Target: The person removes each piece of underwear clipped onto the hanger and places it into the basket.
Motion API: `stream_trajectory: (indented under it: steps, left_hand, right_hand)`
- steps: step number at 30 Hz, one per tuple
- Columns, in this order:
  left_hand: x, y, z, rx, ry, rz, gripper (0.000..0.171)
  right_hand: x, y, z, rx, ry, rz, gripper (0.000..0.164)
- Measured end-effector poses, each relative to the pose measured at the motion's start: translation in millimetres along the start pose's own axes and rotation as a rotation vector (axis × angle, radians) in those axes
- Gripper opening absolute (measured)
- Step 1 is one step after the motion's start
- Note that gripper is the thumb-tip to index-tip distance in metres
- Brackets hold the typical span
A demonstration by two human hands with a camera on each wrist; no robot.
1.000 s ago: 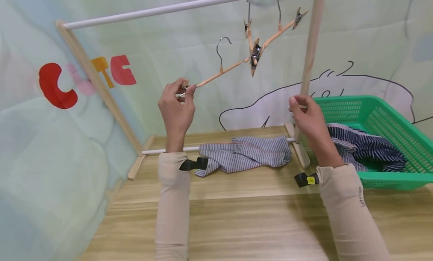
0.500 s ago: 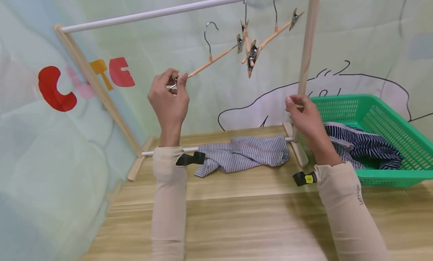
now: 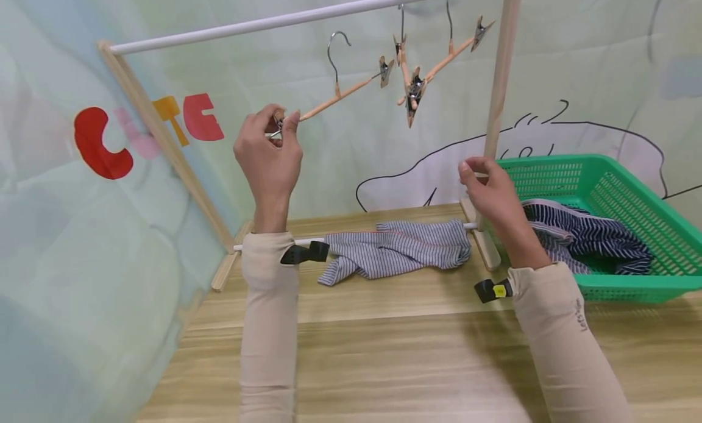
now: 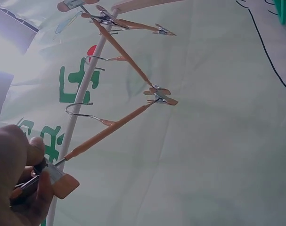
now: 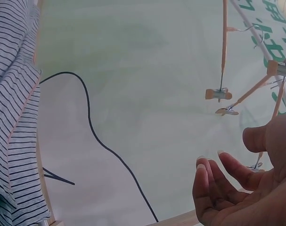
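My left hand (image 3: pixel 271 158) pinches the clip at the near end of a wooden clip hanger (image 3: pixel 337 98). This hanger's metal hook stands up just below the white rail (image 3: pixel 258 25), apart from it in the head view. Its far clip (image 4: pixel 160 95) shows clearly in the left wrist view. Two more clip hangers (image 3: pixel 450 56) hang from the rail to the right. My right hand (image 3: pixel 493 188) is held in the air in front of the rack's right post, fingers loosely bent, holding nothing. Below, a striped cloth garment (image 3: pixel 395 249) lies over the lower bar.
A green plastic basket (image 3: pixel 641 283) stands at the right, with dark striped clothes (image 3: pixel 598 234) inside. The rack's wooden left post (image 3: pixel 164 142) leans near the patterned backdrop. Wood-grain table (image 3: pixel 395 362) lies in front.
My left hand has moved left and up with the hanger, whose far clip has come away from beside the other hangers. My right hand has shifted only slightly left.
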State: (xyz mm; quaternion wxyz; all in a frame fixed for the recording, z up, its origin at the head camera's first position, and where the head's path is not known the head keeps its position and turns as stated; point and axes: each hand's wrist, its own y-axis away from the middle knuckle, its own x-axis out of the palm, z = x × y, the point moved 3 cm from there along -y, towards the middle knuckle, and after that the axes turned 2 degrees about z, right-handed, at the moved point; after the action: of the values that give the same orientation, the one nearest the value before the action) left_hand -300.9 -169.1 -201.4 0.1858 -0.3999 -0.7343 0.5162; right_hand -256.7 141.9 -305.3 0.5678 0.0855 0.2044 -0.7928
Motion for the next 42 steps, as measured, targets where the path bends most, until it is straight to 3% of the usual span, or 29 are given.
stream_trajectory:
  steps: [11,28,42]
  left_hand:
    - [-5.8,-9.7,-7.1,-0.067,-0.013,-0.063,0.037]
    - [0.1,-26.8,-15.0,-0.078,0.025,-0.035,0.038]
    - [10.9,-41.5,-11.4,-0.099,-0.008,0.022,0.038]
  right_hand:
    - [1.1,4.4,-0.7,0.015,-0.001,0.025,0.062]
    - [-0.9,2.6,4.8,-0.012,0.014,0.037,0.064]
    - [0.9,-0.8,6.5,0.010,0.044,0.053,0.064]
